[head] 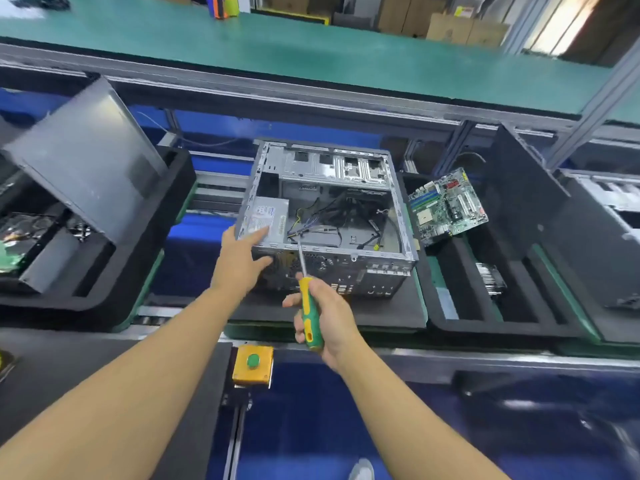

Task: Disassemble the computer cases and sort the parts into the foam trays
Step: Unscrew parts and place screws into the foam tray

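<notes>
Foam trays (485,329) flank the case (346,168); left hand (240,259) rests flat-fingered on it, right hand (330,323) grips a screwdriver (307,308).

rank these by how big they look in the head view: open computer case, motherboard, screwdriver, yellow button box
1. computer case
2. motherboard
3. screwdriver and yellow button box: unsure; the screwdriver is longer but thinner, and both sit nearer the camera.
</notes>
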The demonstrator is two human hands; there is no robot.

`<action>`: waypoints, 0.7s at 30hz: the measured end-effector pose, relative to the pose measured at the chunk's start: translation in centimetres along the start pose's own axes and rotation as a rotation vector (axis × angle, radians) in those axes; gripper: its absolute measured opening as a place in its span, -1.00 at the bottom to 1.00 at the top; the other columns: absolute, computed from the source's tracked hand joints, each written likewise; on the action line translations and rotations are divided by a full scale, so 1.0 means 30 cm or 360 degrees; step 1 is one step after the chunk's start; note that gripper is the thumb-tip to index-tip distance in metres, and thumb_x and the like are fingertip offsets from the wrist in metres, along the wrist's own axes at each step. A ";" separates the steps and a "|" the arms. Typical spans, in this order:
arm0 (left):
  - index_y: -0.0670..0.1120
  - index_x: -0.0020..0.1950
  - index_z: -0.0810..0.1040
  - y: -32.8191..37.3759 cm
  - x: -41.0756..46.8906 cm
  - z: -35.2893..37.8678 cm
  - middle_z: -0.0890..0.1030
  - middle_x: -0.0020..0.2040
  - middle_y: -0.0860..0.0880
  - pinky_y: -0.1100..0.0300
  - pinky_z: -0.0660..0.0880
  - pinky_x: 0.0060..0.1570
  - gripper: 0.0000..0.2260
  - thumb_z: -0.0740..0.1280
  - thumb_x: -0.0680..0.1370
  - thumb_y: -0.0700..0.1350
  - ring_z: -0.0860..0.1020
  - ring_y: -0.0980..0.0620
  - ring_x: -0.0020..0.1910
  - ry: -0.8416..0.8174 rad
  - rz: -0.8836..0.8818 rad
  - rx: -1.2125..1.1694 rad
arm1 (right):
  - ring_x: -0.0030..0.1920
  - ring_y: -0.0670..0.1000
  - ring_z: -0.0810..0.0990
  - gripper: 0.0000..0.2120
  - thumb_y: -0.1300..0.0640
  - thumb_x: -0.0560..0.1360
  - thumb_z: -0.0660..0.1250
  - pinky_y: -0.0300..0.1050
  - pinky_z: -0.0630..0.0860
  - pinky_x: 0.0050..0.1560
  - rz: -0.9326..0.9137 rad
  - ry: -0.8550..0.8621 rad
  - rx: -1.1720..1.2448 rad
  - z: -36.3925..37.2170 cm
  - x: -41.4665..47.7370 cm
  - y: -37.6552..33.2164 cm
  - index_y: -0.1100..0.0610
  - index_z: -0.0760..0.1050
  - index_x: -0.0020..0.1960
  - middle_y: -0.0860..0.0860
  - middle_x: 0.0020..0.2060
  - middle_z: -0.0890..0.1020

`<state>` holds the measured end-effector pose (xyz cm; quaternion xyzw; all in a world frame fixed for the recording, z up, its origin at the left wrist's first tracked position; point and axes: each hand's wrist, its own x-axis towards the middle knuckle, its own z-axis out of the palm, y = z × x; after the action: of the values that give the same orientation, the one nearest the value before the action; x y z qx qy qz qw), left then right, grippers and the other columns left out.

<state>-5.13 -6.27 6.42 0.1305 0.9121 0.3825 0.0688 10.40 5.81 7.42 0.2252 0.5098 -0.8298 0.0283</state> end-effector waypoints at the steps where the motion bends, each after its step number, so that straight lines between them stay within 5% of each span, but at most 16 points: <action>1: 0.14 0.46 0.42 -0.002 -0.002 0.010 0.22 0.47 -0.10 -0.04 0.38 0.35 -0.47 0.47 0.52 -0.07 0.44 -0.16 0.34 0.0045 -0.0008 0.0060 | -0.47 0.00 0.44 -0.73 -0.04 0.66 0.16 -0.17 0.41 -0.47 0.0009 0.0033 -0.0054 0.015 0.002 0.011 0.01 0.49 0.29 0.09 -0.16 0.69; 6: 0.21 0.42 0.45 0.027 -0.048 0.034 0.27 0.38 -0.13 -0.10 0.49 0.21 -0.52 0.44 0.52 0.05 0.52 -0.23 0.16 0.0124 0.0027 0.0306 | -0.46 -0.02 0.47 -0.77 0.00 0.70 0.13 -0.16 0.44 -0.48 0.0042 0.0177 -0.0167 0.042 -0.010 0.043 0.00 0.46 0.27 0.03 -0.21 0.70; 11: 0.19 0.46 0.39 0.045 -0.085 0.061 0.21 0.43 -0.22 -0.14 0.42 0.27 -0.51 0.38 0.54 0.13 0.35 -0.30 0.30 0.0123 0.0132 0.0664 | -0.49 0.01 0.46 -0.72 0.02 0.69 0.11 -0.15 0.42 -0.48 -0.0013 0.0226 -0.0254 0.013 -0.053 0.082 -0.09 0.42 0.36 0.05 -0.23 0.67; 14: 0.03 0.35 0.52 0.051 -0.049 0.030 0.14 0.56 -0.20 -0.08 0.21 0.43 -0.56 0.39 0.52 0.16 0.20 -0.28 0.46 0.0252 0.0675 0.1142 | -0.48 0.01 0.47 -0.70 0.02 0.70 0.12 -0.14 0.41 -0.49 -0.0022 0.0234 -0.0267 0.004 -0.072 0.103 -0.13 0.40 0.40 0.06 -0.22 0.66; 18: 0.06 0.50 0.37 0.041 0.005 0.014 0.19 0.59 0.00 -0.06 0.09 0.48 -0.50 0.36 0.57 0.07 0.22 -0.07 0.53 -0.0264 0.0944 0.0990 | -0.49 0.00 0.46 -0.70 0.04 0.70 0.12 -0.14 0.42 -0.49 -0.0039 0.0233 -0.0267 0.013 -0.068 0.093 -0.15 0.42 0.39 0.07 -0.21 0.64; 21: 0.13 0.52 0.31 0.047 0.009 0.034 0.24 0.57 0.09 -0.06 -0.04 0.52 -0.51 0.30 0.59 0.10 0.13 0.05 0.57 -0.0294 0.0832 0.0931 | -0.48 -0.02 0.45 -0.72 0.01 0.69 0.15 -0.16 0.41 -0.49 0.0012 0.0240 -0.0241 0.025 -0.054 0.082 -0.21 0.44 0.35 0.04 -0.22 0.64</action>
<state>-4.89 -4.55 6.70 0.4059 0.9086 0.0979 0.0109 12.27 3.70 6.31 0.2863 0.5708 -0.7695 0.0100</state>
